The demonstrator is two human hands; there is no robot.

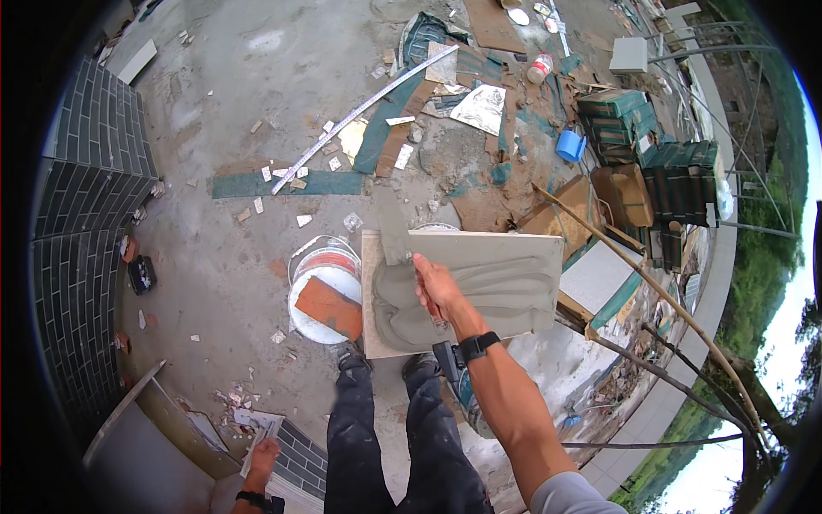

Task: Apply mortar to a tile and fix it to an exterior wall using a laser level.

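My right hand (pixel 436 289) is closed round the handle of a trowel (pixel 394 234), whose flat grey blade reaches over the far left corner of a large tile (pixel 548 246). Wet grey mortar (pixel 497 291) covers much of the tile in wavy ridges. My left hand (pixel 264 454) is low at the lower left, its fingers curled at a pale edge beside a dark brick-patterned surface (pixel 301 463). What it grips there, if anything, I cannot make out. Left of the tile stands a white bucket (pixel 324 265) with a flat orange-red block (pixel 329 309) across its top.
A dark brick-patterned wall (pixel 90 171) rises at the left. Beyond the tile are a long white straightedge (pixel 368 118), cardboard and tile scraps. At the right lie a blue container (pixel 570 146), stacked green boxes (pixel 621 116) and a long wooden pole (pixel 659 295).
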